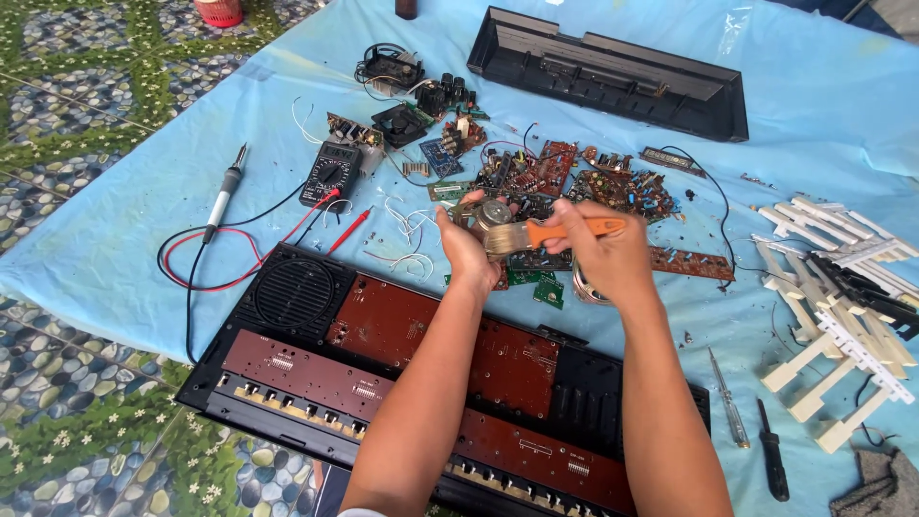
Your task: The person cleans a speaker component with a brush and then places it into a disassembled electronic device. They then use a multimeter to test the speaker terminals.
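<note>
A blue sheet (115,239) covers the patterned floor, and on it, nearest the person, lies an opened keyboard chassis (383,383) with brown circuit boards and a round speaker grille at its left end. Beyond the hands sits a scatter of loose circuit boards (613,187), a digital multimeter (330,174) with red and black leads, a soldering iron (223,196) and a long black casing (613,72). A heap of white key strips (842,306) lies to the right, with two screwdrivers (751,421) near it.

The right hand (608,254) holds a paintbrush (546,233) above the boards, fingers wrapped around its orange handle. The brush has pale bristles and a metal ferrule. Its long axis runs nearly level, left to right, bristles pointing left toward the left hand (467,251), whose fingers pinch a small round metal part (493,213) that the bristles touch.
</note>
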